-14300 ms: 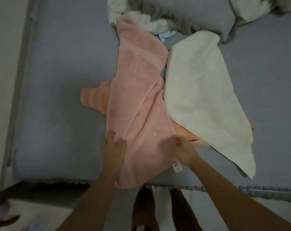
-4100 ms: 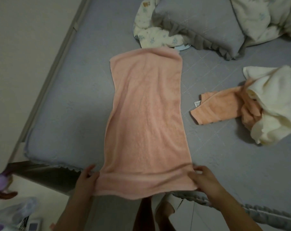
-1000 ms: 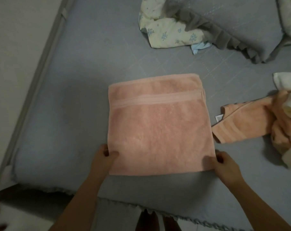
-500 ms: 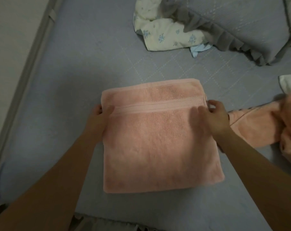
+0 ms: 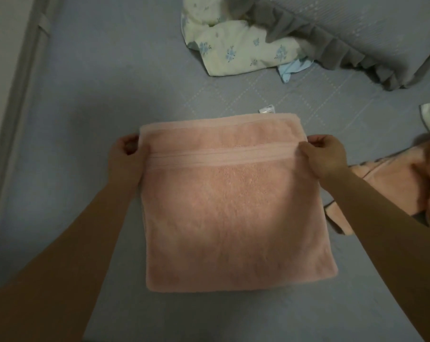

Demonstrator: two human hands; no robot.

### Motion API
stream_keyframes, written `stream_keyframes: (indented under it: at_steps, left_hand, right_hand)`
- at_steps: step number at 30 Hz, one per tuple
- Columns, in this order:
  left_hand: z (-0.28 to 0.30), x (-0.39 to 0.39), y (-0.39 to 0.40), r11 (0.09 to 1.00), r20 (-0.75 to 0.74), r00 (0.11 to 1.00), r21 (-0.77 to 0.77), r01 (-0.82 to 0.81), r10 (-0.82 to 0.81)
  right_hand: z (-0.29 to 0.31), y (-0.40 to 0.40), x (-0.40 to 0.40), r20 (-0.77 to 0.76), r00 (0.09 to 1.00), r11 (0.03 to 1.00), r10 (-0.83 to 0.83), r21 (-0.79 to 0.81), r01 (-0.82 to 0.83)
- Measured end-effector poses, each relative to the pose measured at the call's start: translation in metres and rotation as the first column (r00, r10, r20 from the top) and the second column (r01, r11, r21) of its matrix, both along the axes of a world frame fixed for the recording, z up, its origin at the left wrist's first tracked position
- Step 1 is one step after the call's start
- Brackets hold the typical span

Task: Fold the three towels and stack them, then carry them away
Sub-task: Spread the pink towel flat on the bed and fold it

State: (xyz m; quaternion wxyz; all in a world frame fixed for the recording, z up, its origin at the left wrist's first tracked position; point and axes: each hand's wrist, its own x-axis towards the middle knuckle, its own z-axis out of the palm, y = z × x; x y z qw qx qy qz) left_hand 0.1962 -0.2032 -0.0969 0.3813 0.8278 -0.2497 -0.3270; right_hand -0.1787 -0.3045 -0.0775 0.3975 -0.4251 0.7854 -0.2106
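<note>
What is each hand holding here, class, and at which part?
Both hold the pink towel at its far end: the left hand pinches its left edge and the right hand its right edge, level with the woven band.

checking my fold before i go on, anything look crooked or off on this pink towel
Slightly. The pink towel is not square: its near edge flares wider than the far edge, which the left hand and right hand pinch. A white tag pokes out past the far edge. Nothing looks damaged.
</note>
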Motion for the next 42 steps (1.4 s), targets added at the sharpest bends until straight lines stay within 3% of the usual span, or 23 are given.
stream_keyframes:
  at_steps: [4,7,9,11,13,15,16,18,20,21,22,28,33,35,38,42]
  left_hand:
    - [-0.001,-0.013,0.01,0.999,0.208,0.977,-0.001,0.051,-0.05]
    - [-0.002,-0.029,0.03,0.998,0.231,0.97,0.014,0.067,-0.069]
    - [0.0,-0.036,0.039,0.998,0.229,0.972,0.004,0.061,-0.061]
    - [0.003,-0.04,0.043,0.993,0.42,0.901,0.084,0.08,-0.108]
    - [0.009,-0.055,0.04,0.959,0.597,0.751,0.203,0.198,-0.282]
    - [0.012,-0.086,0.035,0.863,0.651,0.581,0.263,0.43,-0.488]
    - [0.011,-0.105,0.033,0.801,0.638,0.518,0.292,0.522,-0.57]
    - [-0.001,-0.135,0.037,0.681,0.57,0.421,0.381,0.625,-0.705]
    - [-0.019,-0.142,0.056,0.564,0.522,0.292,0.497,0.659,-0.802]
    - [-0.028,-0.135,0.068,0.536,0.518,0.252,0.524,0.662,-0.817]
    - [-0.035,-0.125,0.08,0.54,0.522,0.251,0.529,0.655,-0.815]
    - [-0.035,-0.064,0.119,0.601,0.507,0.337,0.563,0.568,-0.794]
    - [-0.009,-0.055,0.072,0.695,0.52,0.462,0.556,0.455,-0.718]
    - [-0.001,-0.062,0.034,0.709,0.575,0.423,0.491,0.507,-0.701]
    - [-0.001,-0.095,-0.018,0.623,0.56,0.351,0.422,0.659,-0.75]
    - [-0.027,-0.115,-0.028,0.495,0.501,0.215,0.534,0.685,-0.838]
  right_hand:
    - [0.0,0.007,0.001,-0.002,0.997,0.992,0.075,0.105,-0.074]
    - [-0.001,0.011,0.001,-0.106,0.975,0.978,0.195,0.094,-0.186]
    - [0.002,0.005,0.002,-0.167,0.969,0.983,0.182,0.04,-0.178]
    - [0.007,0.002,0.006,-0.148,0.984,0.994,0.102,-0.033,-0.108]
    - [0.01,0.008,0.015,-0.224,0.972,0.989,0.07,-0.111,-0.097]
    - [0.012,0.028,0.035,-0.456,0.862,0.928,0.222,-0.174,-0.331]
    - [0.011,0.043,0.05,-0.524,0.773,0.845,0.359,-0.17,-0.507]
    - [0.001,0.083,0.084,-0.526,0.541,0.582,0.656,-0.104,-0.806]
    - [-0.018,0.119,0.101,-0.549,0.255,0.309,0.796,0.006,-0.951]
    - [-0.029,0.127,0.098,-0.57,0.149,0.225,0.808,0.064,-0.972]
    - [-0.037,0.127,0.088,-0.579,0.104,0.201,0.809,0.105,-0.974]
    - [-0.041,0.075,0.015,-0.64,0.18,0.409,0.747,0.23,-0.883]
    - [-0.019,0.041,0.006,-0.663,0.298,0.592,0.687,0.273,-0.758]
    - [-0.01,0.036,0.025,-0.669,0.302,0.558,0.679,0.203,-0.805]
    - [-0.011,0.031,0.063,-0.623,0.296,0.468,0.724,0.129,-0.874]
    - [-0.03,0.024,0.065,-0.625,0.269,0.476,0.733,0.188,-0.859]
